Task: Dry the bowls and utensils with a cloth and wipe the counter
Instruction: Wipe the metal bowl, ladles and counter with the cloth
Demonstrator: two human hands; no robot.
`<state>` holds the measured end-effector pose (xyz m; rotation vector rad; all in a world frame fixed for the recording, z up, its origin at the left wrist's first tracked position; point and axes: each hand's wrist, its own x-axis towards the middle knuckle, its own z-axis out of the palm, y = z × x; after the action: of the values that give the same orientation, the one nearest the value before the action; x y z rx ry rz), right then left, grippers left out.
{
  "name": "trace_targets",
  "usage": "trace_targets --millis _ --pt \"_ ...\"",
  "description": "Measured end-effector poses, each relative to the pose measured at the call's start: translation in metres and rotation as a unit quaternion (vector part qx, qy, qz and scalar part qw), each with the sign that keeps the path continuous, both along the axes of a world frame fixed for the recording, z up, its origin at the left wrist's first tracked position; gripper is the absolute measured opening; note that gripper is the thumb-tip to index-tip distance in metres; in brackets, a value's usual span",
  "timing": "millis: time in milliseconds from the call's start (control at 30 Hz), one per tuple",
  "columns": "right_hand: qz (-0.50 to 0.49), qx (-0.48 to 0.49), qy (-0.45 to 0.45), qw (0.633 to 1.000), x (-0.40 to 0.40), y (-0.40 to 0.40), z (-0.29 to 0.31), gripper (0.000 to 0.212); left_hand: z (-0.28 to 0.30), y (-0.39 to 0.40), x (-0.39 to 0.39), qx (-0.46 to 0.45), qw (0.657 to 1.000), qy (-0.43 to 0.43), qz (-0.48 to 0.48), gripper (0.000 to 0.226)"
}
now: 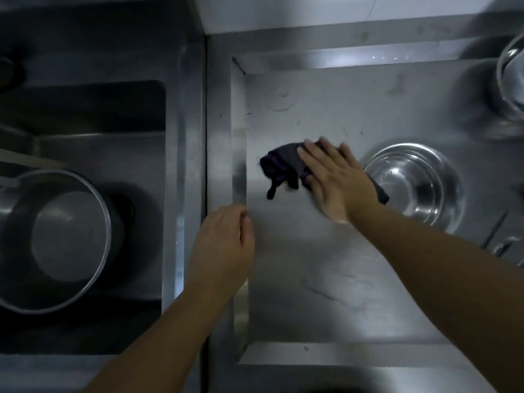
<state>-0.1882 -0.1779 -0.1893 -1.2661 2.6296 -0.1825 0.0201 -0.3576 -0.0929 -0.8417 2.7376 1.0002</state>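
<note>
Steel counter fills the middle of the scene, recessed, with a raised rim. The right hand lies flat, fingers spread, pressing a dark cloth with purple trim onto it; the cloth bunches out to the left. Just right of that hand sits a steel bowl, and another bowl shows at the far right edge. The left hand hovers over the counter's left rim, fingers loosely curled, holding nothing. A large pot sits in the sink at left.
</note>
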Motion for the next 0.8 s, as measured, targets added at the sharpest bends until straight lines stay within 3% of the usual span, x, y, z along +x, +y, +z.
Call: trace_targets --millis 233,300,367,467,633,733,800 --pt "-0.156 -0.013 0.021 0.988 -0.139 0.007 0.011 0.063 -0.006 0.022 -0.044 -0.023 1.0 0.004 0.013 0.017" --pt "-0.28 -0.031 0.039 0.959 -0.168 0.024 0.01 0.065 -0.009 0.024 -0.061 -0.034 0.999 0.003 0.009 0.018" --pt "-0.424 -0.045 0.041 0.904 -0.181 0.036 0.008 0.066 -0.012 0.022 -0.075 -0.044 0.999 -0.001 0.01 0.018" --pt "-0.494 -0.038 0.039 0.868 -0.178 0.022 0.008 0.065 -0.019 0.014 -0.096 -0.074 0.997 -0.011 0.006 0.025" --pt "-0.374 -0.069 0.019 0.925 -0.137 -0.046 0.012 0.076 -0.015 0.001 -0.12 -0.125 0.992 -0.032 -0.012 0.033" --pt "-0.164 -0.071 0.023 0.984 -0.103 -0.091 0.009 0.071 -0.012 -0.003 -0.125 -0.142 0.99 -0.02 -0.008 0.032" --pt "-0.007 -0.069 0.017 0.997 -0.088 -0.108 0.006 0.063 -0.01 -0.006 -0.126 -0.15 0.989 -0.019 0.001 0.032"
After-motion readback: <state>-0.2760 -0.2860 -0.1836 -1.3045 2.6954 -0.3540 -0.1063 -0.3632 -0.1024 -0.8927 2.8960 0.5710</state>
